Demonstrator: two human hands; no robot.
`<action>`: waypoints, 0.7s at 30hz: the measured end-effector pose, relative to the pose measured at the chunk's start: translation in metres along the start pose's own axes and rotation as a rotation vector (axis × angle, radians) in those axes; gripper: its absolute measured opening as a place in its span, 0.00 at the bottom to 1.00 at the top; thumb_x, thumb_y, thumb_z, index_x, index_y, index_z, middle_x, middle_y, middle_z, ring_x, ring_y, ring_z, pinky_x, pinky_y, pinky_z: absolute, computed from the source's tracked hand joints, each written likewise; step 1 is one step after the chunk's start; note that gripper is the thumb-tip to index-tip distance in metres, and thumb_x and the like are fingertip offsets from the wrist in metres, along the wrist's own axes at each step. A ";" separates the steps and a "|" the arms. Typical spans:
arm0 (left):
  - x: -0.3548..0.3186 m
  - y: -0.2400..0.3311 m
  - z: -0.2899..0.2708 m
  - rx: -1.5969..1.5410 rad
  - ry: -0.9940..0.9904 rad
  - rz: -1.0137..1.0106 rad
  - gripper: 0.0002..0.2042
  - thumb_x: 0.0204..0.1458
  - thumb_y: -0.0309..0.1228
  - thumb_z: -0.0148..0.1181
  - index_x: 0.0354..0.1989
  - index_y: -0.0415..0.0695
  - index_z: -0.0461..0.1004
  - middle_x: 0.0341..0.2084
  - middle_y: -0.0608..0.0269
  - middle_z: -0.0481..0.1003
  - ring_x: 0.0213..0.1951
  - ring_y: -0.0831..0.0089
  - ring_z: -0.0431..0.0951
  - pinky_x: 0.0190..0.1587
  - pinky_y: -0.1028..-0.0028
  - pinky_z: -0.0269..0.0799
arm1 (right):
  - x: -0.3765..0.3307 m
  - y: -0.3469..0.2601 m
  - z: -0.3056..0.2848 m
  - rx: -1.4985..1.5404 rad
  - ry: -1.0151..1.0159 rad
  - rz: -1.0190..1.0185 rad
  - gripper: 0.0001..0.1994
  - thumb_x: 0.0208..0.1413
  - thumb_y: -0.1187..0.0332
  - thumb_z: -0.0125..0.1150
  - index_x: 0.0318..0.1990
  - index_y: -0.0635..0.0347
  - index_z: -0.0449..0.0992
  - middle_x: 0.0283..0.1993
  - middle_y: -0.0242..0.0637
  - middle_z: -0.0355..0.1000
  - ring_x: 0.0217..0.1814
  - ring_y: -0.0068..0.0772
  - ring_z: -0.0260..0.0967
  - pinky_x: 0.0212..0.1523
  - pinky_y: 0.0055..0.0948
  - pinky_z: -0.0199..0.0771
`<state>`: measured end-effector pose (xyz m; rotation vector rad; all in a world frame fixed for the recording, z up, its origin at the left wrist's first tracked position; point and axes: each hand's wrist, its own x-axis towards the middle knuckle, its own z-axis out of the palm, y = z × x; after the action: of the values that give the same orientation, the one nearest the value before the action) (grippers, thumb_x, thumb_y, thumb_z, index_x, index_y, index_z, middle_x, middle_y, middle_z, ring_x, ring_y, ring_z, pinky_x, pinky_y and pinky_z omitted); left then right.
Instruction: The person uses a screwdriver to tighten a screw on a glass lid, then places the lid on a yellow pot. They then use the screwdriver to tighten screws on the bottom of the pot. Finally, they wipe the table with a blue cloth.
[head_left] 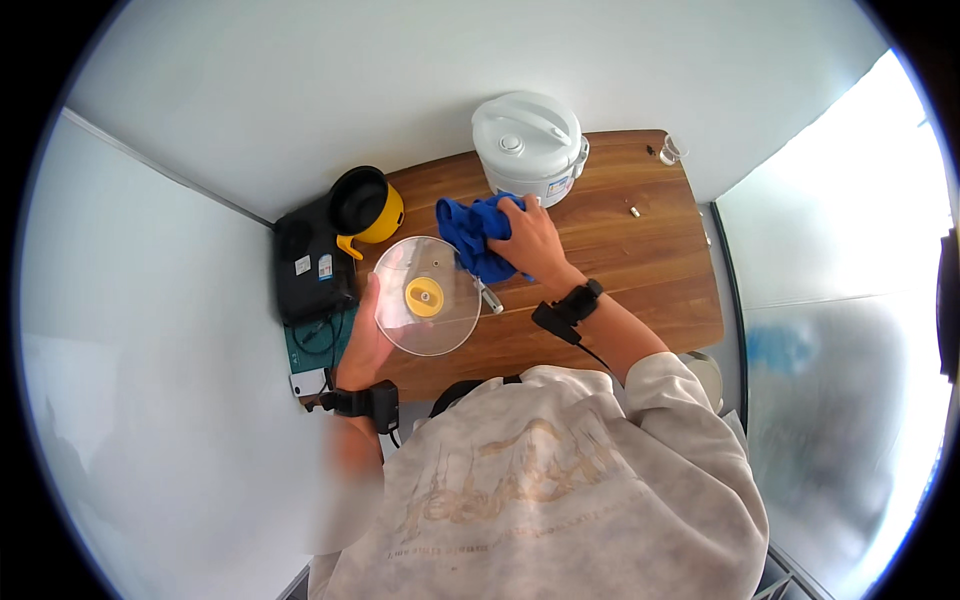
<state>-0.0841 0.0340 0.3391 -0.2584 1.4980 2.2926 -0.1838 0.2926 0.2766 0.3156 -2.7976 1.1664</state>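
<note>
My left hand [366, 338] grips a round clear pot lid [455, 325] by its left side, with fingers showing through it from below. A yellow knob [424, 297] sits at the lid's middle. My right hand [532, 240] is closed on a bunched blue cloth [468, 235], beside the lid's upper right edge. Whether cloth and lid touch, I cannot tell. From under the lid's right edge sticks out a light grey handle [491, 298]; the rest of that object is hidden.
A white rice cooker [525, 150] stands at the back of the wooden table [640, 270]. At the left are a yellow pot [375, 215] with a black inside, a black case [305, 265] and a dark cable [318, 338]. Small items lie at the right, including a white piece [635, 212].
</note>
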 end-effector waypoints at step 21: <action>-0.008 -0.032 -0.023 0.005 0.016 0.030 0.32 0.65 0.41 0.54 0.74 0.46 0.51 0.64 0.57 0.66 0.62 0.63 0.70 0.57 0.68 0.73 | -0.035 -0.026 0.004 1.605 -0.496 0.379 0.28 0.58 0.74 0.64 0.65 0.62 0.61 0.56 0.41 0.72 0.55 0.35 0.73 0.57 0.35 0.77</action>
<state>-0.0647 0.0228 0.3063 -0.2543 1.5251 2.3154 -0.1441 0.2774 0.2863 0.1237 -1.4043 3.4912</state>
